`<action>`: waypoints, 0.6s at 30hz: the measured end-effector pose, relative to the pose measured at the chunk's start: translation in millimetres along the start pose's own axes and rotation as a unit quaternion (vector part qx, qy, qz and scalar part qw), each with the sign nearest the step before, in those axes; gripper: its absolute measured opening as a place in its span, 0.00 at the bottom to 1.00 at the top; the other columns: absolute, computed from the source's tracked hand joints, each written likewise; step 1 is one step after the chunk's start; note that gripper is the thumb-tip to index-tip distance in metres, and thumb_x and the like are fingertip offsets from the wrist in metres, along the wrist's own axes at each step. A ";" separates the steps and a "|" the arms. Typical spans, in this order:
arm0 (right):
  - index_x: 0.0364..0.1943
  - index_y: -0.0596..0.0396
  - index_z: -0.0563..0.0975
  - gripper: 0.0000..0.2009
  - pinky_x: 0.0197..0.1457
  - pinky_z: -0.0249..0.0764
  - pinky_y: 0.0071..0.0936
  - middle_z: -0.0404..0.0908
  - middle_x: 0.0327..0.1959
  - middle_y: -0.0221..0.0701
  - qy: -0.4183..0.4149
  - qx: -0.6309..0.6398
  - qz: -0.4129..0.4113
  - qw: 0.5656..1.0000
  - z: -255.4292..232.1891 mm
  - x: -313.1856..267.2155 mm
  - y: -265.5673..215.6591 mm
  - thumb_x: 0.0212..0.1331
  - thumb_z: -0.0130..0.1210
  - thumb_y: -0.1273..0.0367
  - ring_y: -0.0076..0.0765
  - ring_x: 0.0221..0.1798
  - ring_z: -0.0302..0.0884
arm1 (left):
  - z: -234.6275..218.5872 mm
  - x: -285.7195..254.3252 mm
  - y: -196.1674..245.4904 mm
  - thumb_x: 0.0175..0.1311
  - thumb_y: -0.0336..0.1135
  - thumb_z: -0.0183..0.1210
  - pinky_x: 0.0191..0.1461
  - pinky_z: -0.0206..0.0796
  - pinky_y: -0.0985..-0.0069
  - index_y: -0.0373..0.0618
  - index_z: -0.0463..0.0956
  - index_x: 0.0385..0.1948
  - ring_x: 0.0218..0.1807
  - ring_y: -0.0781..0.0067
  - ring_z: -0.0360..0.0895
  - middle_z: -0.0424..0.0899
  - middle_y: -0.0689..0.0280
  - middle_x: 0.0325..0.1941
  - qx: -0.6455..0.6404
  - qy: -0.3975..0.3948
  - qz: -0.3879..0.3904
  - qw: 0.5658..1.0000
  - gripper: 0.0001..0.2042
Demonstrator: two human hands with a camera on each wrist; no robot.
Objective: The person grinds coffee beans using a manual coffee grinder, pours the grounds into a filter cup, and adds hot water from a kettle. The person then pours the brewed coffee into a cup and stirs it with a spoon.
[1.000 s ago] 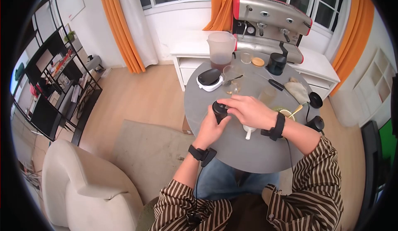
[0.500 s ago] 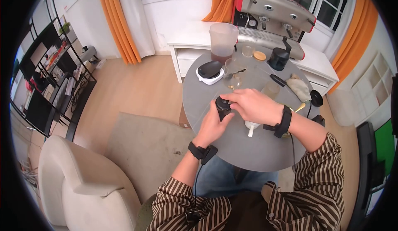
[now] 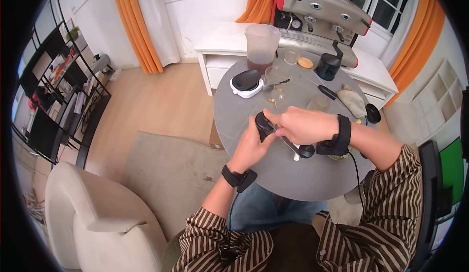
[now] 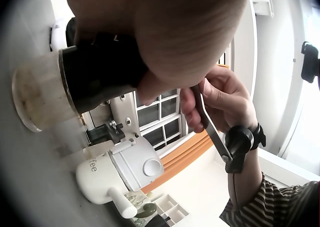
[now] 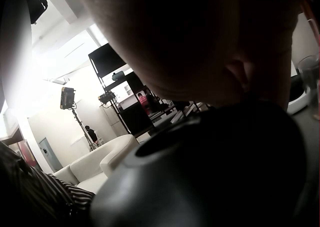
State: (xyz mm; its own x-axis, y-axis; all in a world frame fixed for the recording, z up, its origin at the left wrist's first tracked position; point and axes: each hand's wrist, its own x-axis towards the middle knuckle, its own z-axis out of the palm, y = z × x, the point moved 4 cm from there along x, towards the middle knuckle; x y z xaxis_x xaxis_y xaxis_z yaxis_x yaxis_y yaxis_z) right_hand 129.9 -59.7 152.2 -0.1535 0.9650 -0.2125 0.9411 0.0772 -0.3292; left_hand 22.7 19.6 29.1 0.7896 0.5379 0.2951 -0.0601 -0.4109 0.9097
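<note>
My left hand [image 3: 250,142] grips a black hand coffee grinder [image 3: 264,121] above the near part of the round grey table [image 3: 312,186]. In the left wrist view the grinder's clear jar [image 4: 42,89] shows brownish residue inside. My right hand [image 3: 310,125] is close beside the grinder's top and pinches a flat metal crank handle [image 4: 212,129] near one end. Its black knob [image 3: 306,151] sticks out to the right, below the hand. A white lidded pot [image 4: 92,179] with a side handle stands nearby, mostly hidden in the head view. A dark rounded shape [image 5: 165,187], the knob, fills the right wrist view's foreground.
Beyond the hands are a glass server [image 3: 277,81], a white scale [image 3: 246,93] with a black dish, a plastic pitcher [image 3: 261,44], a wooden lid [image 3: 305,64], a black crank-topped canister [image 3: 328,67] and a cloth [image 3: 351,103]. An espresso machine [image 3: 322,13] stands behind.
My right hand has shifted from atop the grinder to its right side, turning as it moves. The crank handle and knob have come into sight under it. The left hand keeps its grip.
</note>
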 end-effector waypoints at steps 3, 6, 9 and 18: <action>0.69 0.75 0.60 0.33 0.34 0.76 0.44 0.78 0.26 0.53 -0.027 0.051 0.002 0.998 4.6 3.1 10.6 0.56 0.54 0.79 0.55 0.29 0.81 | 1.0 -1.7 1.0 0.67 0.33 0.64 0.59 0.69 0.66 0.37 0.63 0.59 0.55 0.59 0.79 0.79 0.53 0.52 -0.009 0.006 0.002 1.000 0.24; 0.68 0.75 0.61 0.32 0.33 0.77 0.43 0.79 0.25 0.50 0.011 0.033 -0.082 0.996 6.0 3.0 15.0 0.56 0.53 0.79 0.53 0.28 0.81 | -0.6 -1.8 2.4 0.67 0.33 0.64 0.59 0.69 0.66 0.38 0.63 0.59 0.55 0.57 0.79 0.79 0.53 0.52 -0.003 0.005 -0.007 1.000 0.24; 0.68 0.73 0.63 0.31 0.33 0.79 0.43 0.80 0.26 0.48 0.015 -0.127 -0.092 0.988 2.7 2.8 9.4 0.57 0.52 0.79 0.52 0.30 0.83 | -1.3 -2.2 3.3 0.67 0.34 0.64 0.60 0.68 0.66 0.38 0.62 0.60 0.57 0.57 0.78 0.78 0.53 0.53 0.003 -0.004 -0.011 1.000 0.25; 0.41 0.63 0.82 0.13 0.34 0.80 0.35 0.82 0.25 0.34 0.050 -0.382 -0.190 0.903 -5.7 23.5 -14.3 0.51 0.60 0.72 0.41 0.32 0.84 | -1.3 -2.2 2.3 0.67 0.35 0.64 0.66 0.65 0.65 0.37 0.61 0.62 0.63 0.57 0.75 0.75 0.51 0.60 -0.015 -0.018 -0.012 1.000 0.27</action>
State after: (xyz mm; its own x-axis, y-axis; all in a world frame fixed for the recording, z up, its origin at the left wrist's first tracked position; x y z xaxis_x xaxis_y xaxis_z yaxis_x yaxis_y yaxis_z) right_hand 114.6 -36.7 157.1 -0.5171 0.8472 -0.1218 0.7651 0.5213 0.3780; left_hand 20.0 18.5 30.9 0.8129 0.5193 0.2635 -0.0592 -0.3765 0.9245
